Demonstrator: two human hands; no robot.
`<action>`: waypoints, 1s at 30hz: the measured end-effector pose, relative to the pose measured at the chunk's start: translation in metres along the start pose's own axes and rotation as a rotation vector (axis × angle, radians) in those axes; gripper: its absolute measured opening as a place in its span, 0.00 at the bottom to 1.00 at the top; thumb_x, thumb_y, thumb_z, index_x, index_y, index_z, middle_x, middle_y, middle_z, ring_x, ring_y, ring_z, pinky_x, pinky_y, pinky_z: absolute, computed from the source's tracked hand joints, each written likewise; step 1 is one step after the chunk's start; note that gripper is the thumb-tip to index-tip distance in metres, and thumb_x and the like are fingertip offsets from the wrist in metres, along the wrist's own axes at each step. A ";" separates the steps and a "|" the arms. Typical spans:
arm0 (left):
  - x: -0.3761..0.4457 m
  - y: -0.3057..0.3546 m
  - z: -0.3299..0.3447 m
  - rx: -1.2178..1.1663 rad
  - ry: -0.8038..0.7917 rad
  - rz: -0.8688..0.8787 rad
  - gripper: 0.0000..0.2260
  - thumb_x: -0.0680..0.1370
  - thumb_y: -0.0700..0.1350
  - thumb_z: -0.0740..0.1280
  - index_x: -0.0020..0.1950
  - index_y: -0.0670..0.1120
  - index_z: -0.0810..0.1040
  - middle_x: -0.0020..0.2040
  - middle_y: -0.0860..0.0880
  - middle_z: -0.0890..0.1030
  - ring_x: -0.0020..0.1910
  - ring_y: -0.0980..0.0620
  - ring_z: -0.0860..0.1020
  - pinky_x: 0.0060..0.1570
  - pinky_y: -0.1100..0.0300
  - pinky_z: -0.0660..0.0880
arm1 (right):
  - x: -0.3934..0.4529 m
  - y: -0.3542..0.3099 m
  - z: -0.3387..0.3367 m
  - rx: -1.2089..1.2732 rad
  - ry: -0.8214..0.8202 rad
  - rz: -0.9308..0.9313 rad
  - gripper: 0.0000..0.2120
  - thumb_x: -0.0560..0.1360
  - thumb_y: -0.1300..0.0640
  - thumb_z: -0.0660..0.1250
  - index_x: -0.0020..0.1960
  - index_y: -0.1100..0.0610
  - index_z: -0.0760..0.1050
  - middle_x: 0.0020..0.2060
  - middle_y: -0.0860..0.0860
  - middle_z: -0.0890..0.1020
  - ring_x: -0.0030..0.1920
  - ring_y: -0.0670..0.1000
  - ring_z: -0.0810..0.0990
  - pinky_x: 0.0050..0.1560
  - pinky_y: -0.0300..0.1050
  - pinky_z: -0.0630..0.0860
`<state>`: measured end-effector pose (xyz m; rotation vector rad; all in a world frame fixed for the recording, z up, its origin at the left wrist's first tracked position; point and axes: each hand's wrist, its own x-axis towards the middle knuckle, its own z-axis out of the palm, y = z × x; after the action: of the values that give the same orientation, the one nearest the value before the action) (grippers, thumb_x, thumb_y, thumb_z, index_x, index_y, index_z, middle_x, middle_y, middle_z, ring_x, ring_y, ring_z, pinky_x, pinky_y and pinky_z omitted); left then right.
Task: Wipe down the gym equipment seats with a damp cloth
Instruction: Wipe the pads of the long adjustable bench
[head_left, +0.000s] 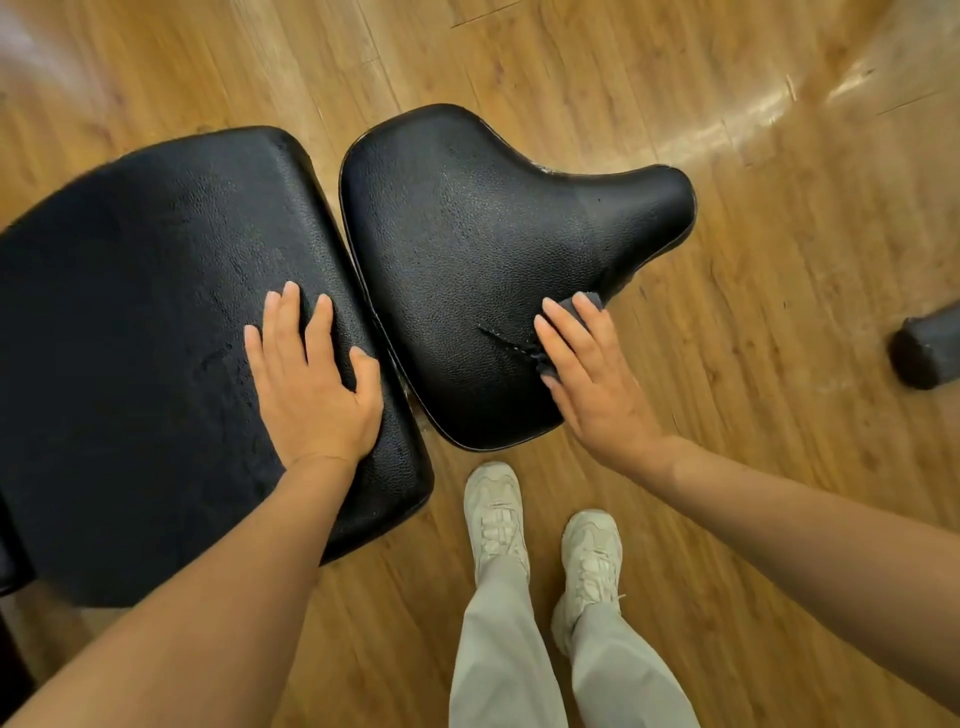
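Observation:
Two black padded bench cushions lie side by side below me. The saddle-shaped seat (467, 249) is on the right, with a small tear in its cover near its front right edge. The larger back pad (156, 312) is on the left. My right hand (592, 379) lies flat with straight fingers on a dark grey cloth (584, 301), pressing it onto the seat's right edge beside the tear. Only the cloth's ends show past my fingers. My left hand (311, 384) rests flat, fingers spread, on the back pad's right side.
Wooden plank floor (727, 467) surrounds the bench. My legs in light trousers and pale sneakers (545, 525) stand just in front of the seat. A black foam roller end (924, 353) juts in at the right edge.

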<state>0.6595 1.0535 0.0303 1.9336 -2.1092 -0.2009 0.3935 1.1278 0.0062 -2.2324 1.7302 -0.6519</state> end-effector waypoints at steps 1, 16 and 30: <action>0.000 0.000 0.000 0.002 -0.004 -0.001 0.22 0.78 0.45 0.61 0.71 0.38 0.71 0.76 0.38 0.66 0.78 0.39 0.60 0.78 0.42 0.51 | 0.006 0.006 -0.002 -0.030 0.001 -0.045 0.20 0.85 0.58 0.57 0.74 0.64 0.63 0.74 0.59 0.65 0.76 0.63 0.60 0.78 0.58 0.52; -0.001 0.002 0.000 -0.003 0.008 -0.013 0.22 0.79 0.45 0.60 0.71 0.38 0.71 0.76 0.38 0.66 0.77 0.39 0.61 0.78 0.42 0.51 | 0.047 0.030 -0.009 0.042 0.237 0.231 0.21 0.83 0.62 0.57 0.74 0.68 0.65 0.74 0.63 0.65 0.75 0.67 0.56 0.77 0.67 0.50; -0.001 0.002 0.000 -0.008 0.003 -0.031 0.22 0.79 0.45 0.61 0.71 0.38 0.71 0.77 0.39 0.65 0.78 0.40 0.59 0.79 0.46 0.49 | 0.032 0.082 -0.027 -0.071 0.044 -0.139 0.22 0.82 0.67 0.60 0.75 0.62 0.61 0.74 0.57 0.62 0.80 0.52 0.48 0.79 0.54 0.48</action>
<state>0.6579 1.0546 0.0302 1.9619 -2.0746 -0.2123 0.3170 1.0775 -0.0009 -2.4219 1.6535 -0.6848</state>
